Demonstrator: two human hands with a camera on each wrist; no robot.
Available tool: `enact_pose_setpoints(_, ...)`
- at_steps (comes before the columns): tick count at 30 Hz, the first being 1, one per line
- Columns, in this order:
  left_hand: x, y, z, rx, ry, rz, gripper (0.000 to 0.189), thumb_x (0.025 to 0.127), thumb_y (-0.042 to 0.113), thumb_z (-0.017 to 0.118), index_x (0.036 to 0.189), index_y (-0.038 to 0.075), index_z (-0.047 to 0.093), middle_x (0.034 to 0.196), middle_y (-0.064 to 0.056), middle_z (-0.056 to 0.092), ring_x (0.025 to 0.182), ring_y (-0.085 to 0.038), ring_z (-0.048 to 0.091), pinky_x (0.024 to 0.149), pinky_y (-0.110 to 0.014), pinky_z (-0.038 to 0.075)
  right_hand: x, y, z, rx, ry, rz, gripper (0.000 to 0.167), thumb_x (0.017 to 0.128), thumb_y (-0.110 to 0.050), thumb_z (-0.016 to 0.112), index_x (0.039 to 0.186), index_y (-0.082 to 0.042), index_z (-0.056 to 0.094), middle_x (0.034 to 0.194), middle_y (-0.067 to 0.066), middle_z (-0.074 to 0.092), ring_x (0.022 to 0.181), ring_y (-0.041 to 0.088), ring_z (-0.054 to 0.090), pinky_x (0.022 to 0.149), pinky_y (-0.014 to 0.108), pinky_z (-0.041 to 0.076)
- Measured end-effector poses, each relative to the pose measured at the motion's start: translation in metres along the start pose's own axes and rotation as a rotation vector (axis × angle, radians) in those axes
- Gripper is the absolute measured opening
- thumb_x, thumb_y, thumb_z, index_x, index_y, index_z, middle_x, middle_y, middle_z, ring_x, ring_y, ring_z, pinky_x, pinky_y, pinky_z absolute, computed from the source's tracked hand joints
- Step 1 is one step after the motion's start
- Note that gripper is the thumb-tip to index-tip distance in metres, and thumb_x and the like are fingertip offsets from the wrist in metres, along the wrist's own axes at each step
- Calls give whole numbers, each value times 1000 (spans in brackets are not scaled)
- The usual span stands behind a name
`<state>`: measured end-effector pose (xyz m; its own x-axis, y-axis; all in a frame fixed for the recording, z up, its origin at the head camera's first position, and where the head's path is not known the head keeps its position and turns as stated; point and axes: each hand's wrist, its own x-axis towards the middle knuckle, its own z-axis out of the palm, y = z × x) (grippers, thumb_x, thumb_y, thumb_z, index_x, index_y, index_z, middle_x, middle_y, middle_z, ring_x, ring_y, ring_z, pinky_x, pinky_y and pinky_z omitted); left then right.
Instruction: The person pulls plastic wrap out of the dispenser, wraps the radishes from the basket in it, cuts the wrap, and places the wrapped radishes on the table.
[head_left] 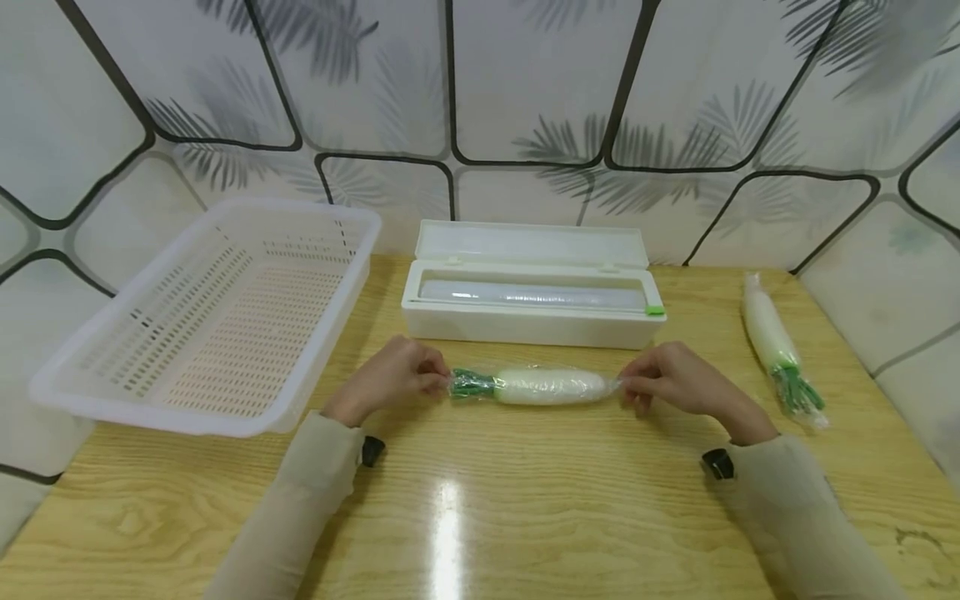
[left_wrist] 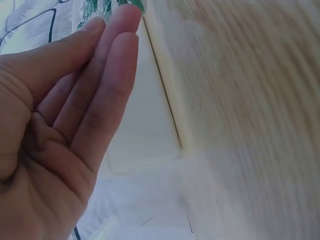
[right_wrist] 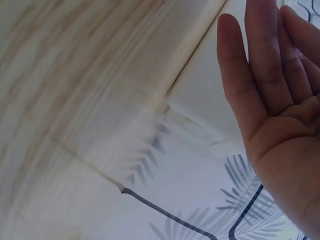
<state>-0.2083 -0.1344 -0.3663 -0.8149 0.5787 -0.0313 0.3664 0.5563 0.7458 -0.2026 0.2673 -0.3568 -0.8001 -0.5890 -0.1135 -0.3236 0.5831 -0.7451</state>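
Observation:
A white radish [head_left: 553, 387] with cut green stems, wrapped in clear plastic film, lies crosswise between the two hands, stem end to the left. My left hand [head_left: 401, 377] pinches the film just past the green stems [head_left: 472, 384]. In the left wrist view its thumb and fingertips [left_wrist: 131, 14] meet at the wrapped stems. At the opposite end, my right hand [head_left: 670, 379] pinches the twisted film tail beyond the radish's tip. The right wrist view shows the right palm and fingers [right_wrist: 232, 50], with the radish out of sight.
Behind the radish stands a white cling film box [head_left: 532, 325], lid up, with a film roll [head_left: 532, 296] inside. To the left is a white perforated basket [head_left: 303, 367]. Another wrapped radish [head_left: 770, 333] lies at the right on the wooden table [head_left: 570, 500]. A patterned wall [head_left: 525, 83] closes off the back.

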Motion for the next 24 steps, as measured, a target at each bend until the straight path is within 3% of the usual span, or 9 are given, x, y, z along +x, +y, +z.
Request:
enact_pose_setpoints(5, 0, 0, 0, -14, 1, 7, 8, 92, -8, 68, 88, -5, 73, 82, -9, 74, 70, -18, 71, 64, -25, 58, 0, -1, 1, -18, 4, 14, 16, 99, 1, 61, 101, 10, 74, 81, 5, 74, 65, 14, 69, 61, 32, 58)
enact_pose_setpoints(10, 1, 0, 0, 89, 34, 28, 5, 94, 0, 70, 93, -2, 75, 88, -8, 75, 79, -17, 71, 74, -30, 58, 0, -2, 2, -81, 21, -6, 15, 99, -4, 63, 101, 6, 75, 81, 0, 72, 70, 12, 65, 64, 29, 55)
enact_pose_setpoints(16, -1, 2, -2, 103, 49, 27, 14, 97, 6, 67, 106, -3, 74, 95, -8, 74, 87, -19, 69, 79, -34, 57, 5, -6, 7, -176, 36, -31, 25, 95, -13, 72, 112, 5, 72, 101, 4, 73, 90, 17, 67, 79, 36, 56)
enact_pose_setpoints(20, -1, 2, -4, 97, 53, 18, 18, 101, 9, 63, 111, -2, 73, 95, -7, 73, 84, -17, 66, 74, -32, 55, 10, -12, 12, -149, -31, -50, 46, 91, -20, 78, 124, 9, 63, 117, 14, 68, 103, 30, 64, 87, 47, 53)
enact_pose_setpoints(24, -1, 2, -4, 104, 55, 43, 18, 102, 9, 62, 109, -3, 73, 95, -7, 73, 83, -15, 65, 72, -31, 55, 13, -20, 18, -93, -139, -106, 57, 90, -22, 79, 131, 10, 56, 126, 19, 63, 111, 36, 60, 92, 52, 52)
